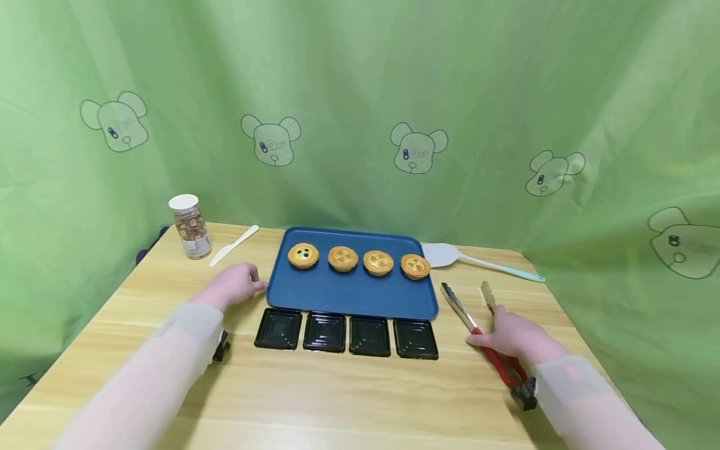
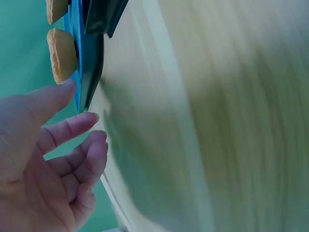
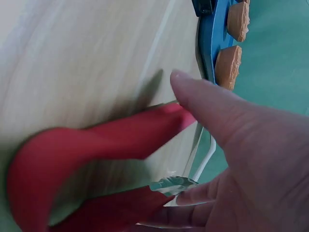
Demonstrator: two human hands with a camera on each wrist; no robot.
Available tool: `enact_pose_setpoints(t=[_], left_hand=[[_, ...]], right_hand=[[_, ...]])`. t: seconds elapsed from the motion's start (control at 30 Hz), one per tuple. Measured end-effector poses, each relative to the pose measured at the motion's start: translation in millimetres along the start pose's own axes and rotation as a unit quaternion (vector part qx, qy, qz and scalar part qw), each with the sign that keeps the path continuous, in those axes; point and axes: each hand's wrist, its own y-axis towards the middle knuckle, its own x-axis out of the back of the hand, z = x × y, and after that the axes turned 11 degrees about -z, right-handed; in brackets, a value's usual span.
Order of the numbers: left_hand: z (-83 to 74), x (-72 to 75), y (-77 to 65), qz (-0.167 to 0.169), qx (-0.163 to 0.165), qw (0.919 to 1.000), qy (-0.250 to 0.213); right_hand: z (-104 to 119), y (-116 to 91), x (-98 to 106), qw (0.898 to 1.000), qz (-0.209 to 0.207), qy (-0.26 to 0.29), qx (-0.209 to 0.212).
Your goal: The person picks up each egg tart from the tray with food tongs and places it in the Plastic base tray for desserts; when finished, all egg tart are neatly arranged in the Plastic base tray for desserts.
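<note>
My right hand grips the metal tongs by their red handles as they lie on the table, arms spread apart. The thumb lies over one arm; the other fingers reach round the other, partly hidden. My left hand holds nothing, loosely bent, its fingertips at the left edge of the blue tray. Across the tray's back half runs a row of round tarts; the leftmost tart has dark spots on top. Several square black plastic trays line up along the blue tray's front edge.
At the back left stands a jar with a white lid, beside a white plastic knife. A white spatula with a pale green handle end lies behind the tongs, its blade against the tray. Green cloth hangs around the table.
</note>
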Motion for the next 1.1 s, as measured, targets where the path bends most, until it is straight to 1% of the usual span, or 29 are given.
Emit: enact_pose_setpoints(t=[0.07,0.2,0.37,0.57,0.7,0.83,0.93,1.1], left_hand=[[-0.8,-4.9,1.3,0.004,0.011,0.9998,-0.017],[-1.3,-11.8,2.5,0.002,0.021,0.9991,-0.037],[-4.1,-15.1,4.3,0.002,0.012,0.9987,-0.049],[-10.3,-18.5,6.7,0.019,0.017,0.9979,-0.06],[-10.4,-20.6,7.6,0.024,0.017,0.9977,-0.061],[-8.9,-21.4,8.3,0.031,0.019,0.9969,-0.07],[-8.0,-21.9,9.2,0.034,0.022,0.9964,-0.074],[-6.2,-22.4,12.1,0.035,0.026,0.9963,-0.074]], right_hand=[[-2.0,-0.1,-2.7,1.0,-0.003,0.001,-0.001],[-4.7,1.9,-7.6,1.0,-0.005,0.003,0.001],[-6.8,4.6,-10.9,1.0,-0.002,0.019,-0.004],[-9.1,3.3,-12.9,0.998,-0.005,0.054,-0.014],[-12.8,2.0,-13.7,0.997,-0.007,0.068,-0.022],[-18.7,2.5,-14.2,0.995,-0.038,0.093,-0.02],[-22.3,4.6,-13.9,0.991,-0.068,0.119,-0.008],[-21.8,9.8,-10.7,0.982,-0.1,0.158,0.016]])
